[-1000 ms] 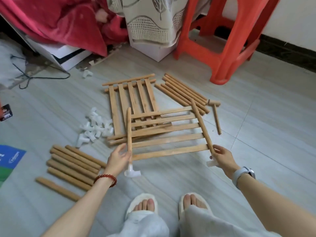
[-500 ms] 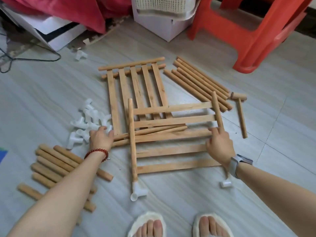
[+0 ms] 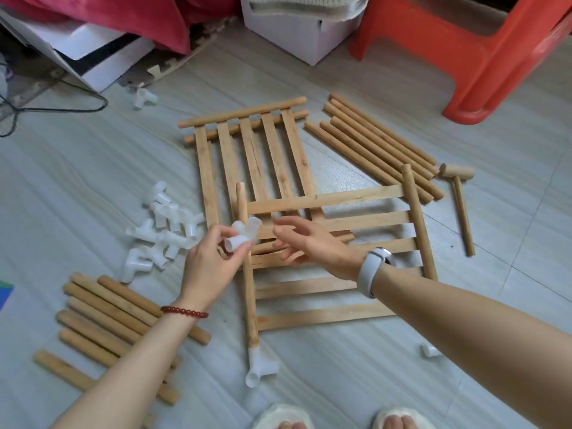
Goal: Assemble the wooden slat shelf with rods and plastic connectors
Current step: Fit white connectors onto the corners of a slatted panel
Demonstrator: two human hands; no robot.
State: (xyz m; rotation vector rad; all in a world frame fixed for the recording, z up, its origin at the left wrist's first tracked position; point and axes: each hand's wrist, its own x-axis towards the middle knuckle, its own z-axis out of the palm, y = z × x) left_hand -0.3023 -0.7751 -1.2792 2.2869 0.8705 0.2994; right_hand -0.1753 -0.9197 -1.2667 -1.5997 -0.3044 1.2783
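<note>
One connector [image 3: 243, 236] pinched in left hand [image 3: 210, 264]; no writing legible.

Slat panels [image 3: 325, 224] and loose rods [image 3: 380, 150]: showing pale honey wood with fine grain. Plastic connectors [image 3: 164, 230]: showing translucent white. Floor [image 3: 464, 382]: showing pale grey with faint wood-grain streaks. Stool [image 3: 483, 54]: glowing orange-red. Blanket [image 3: 139, 13]: showing crimson. Bracelet [image 3: 184, 311]: showing dark red beads. Watch strap [image 3: 368, 274]: showing light grey.
</note>
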